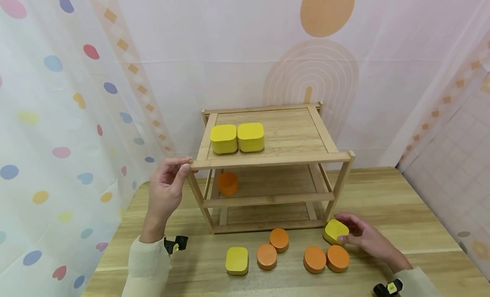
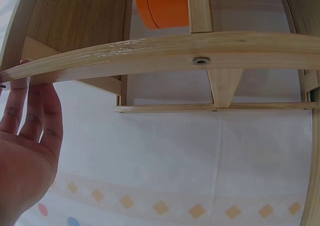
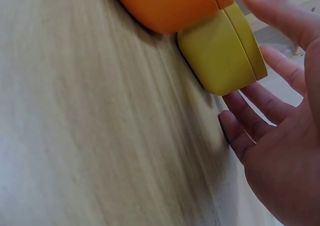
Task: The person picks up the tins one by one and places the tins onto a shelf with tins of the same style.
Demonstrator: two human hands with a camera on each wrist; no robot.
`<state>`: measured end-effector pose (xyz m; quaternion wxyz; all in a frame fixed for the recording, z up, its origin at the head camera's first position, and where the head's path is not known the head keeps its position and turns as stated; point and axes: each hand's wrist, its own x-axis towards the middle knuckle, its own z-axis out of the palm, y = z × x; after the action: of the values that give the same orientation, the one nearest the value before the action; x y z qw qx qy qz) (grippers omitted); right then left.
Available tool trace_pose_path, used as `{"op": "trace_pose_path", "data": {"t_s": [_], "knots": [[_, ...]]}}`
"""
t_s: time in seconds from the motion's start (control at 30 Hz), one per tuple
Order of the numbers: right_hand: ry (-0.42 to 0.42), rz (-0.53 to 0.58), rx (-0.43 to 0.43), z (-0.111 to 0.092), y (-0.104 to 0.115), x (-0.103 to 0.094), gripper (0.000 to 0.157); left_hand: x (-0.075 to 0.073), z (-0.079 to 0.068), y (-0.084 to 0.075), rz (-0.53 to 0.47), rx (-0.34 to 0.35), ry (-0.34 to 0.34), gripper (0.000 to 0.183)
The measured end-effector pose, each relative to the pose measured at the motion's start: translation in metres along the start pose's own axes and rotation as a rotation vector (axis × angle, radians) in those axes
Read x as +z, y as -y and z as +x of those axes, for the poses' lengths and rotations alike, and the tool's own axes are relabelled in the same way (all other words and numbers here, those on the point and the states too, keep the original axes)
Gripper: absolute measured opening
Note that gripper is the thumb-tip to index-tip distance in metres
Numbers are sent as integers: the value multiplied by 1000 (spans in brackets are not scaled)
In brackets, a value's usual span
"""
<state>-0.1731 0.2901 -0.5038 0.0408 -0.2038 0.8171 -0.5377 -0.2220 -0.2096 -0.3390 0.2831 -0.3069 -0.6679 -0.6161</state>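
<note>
My left hand (image 1: 165,188) pinches the front left corner of a wooden shelf rack (image 1: 268,160), thumb in front and fingers behind. The left wrist view shows that hand (image 2: 32,136) at the rail's end. At the rack's front right foot, my right hand (image 1: 363,235) holds a yellow square tin (image 1: 335,231) between thumb and fingers. In the right wrist view the lidded tin (image 3: 220,53) stands low by the tabletop, touching or nearly touching an orange round tin (image 3: 170,5). Two more yellow tins (image 1: 223,139) sit side by side on the top shelf.
An orange tin (image 1: 227,183) stands on the middle shelf, at its left. Before the rack on the wooden table (image 1: 199,267) lie a yellow tin (image 1: 237,261) and several orange round tins (image 1: 266,256). A patterned curtain (image 1: 229,46) hangs behind.
</note>
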Motion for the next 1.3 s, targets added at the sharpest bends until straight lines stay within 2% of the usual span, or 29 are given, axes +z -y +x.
{"op": "trace_pose_path", "data": {"t_s": [0.23, 0.37, 0.57, 0.73, 0.97, 1.13, 1.3], "knots": [[12, 8, 53, 0, -3, -1, 51, 0, 0, 1, 14, 3, 1, 17], [16, -27, 57, 0, -1, -3, 51, 0, 1, 0, 23, 5, -5, 17], [9, -60, -43, -6, -2, -7, 41, 2, 2, -1, 21, -9, -8, 17], [67, -18, -103, -10, -6, -7, 36, 1, 0, -1, 27, -6, -9, 16], [84, 34, -27, -13, -9, -6, 38, 1, -1, -2, 38, -20, -9, 16], [87, 41, -47, -12, -12, -4, 43, 2, -2, -3, 41, -24, -14, 16], [74, 62, -28, -11, -11, -1, 46, 2, -1, -4, 38, -25, -14, 16]]}}
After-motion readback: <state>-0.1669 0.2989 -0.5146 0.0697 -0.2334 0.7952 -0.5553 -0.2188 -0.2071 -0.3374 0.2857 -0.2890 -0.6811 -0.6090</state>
